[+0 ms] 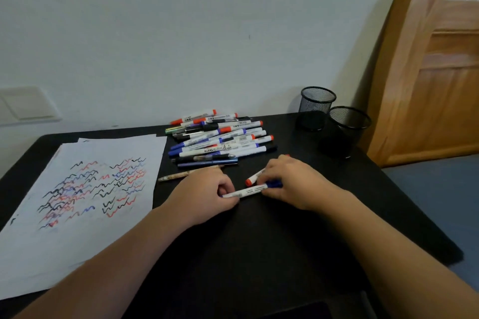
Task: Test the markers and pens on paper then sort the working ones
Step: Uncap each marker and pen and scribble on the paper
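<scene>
Matt black table (259, 241); paper sheets (51, 241); wire-mesh metal cups (317, 106); wooden door (427, 85).

Blue-capped white marker (246, 192) level above black table (259, 241)

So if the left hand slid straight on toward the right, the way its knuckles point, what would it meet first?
Most likely the right hand, which grips the blue cap end of the same blue-capped marker the left hand holds. The red-capped marker lies just beyond that line, partly under the right hand, though depth is hard to judge.

Black table (259, 254) — scribbled paper (64, 228), marker pile (220, 137), two mesh cups (317, 107).
</scene>
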